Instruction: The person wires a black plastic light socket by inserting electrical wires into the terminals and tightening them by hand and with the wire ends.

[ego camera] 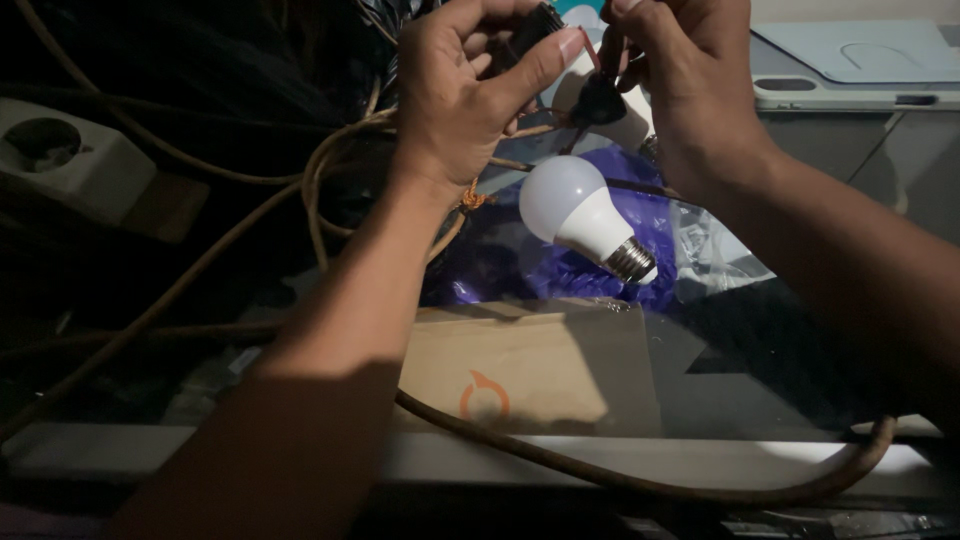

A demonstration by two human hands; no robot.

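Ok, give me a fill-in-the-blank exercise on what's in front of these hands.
1. The white bulb lies on crumpled plastic of a ____ colour.
2. The left hand and right hand work on a small ____ part above the bulb.
3. At the far left sits a white ____.
4. A brown cable runs past a flat piece of ____.

Missing words: purple; black; socket; cardboard

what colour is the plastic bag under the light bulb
Purple, glossy and crinkled; the plastic bag shows best in the head view, beneath the white light bulb.
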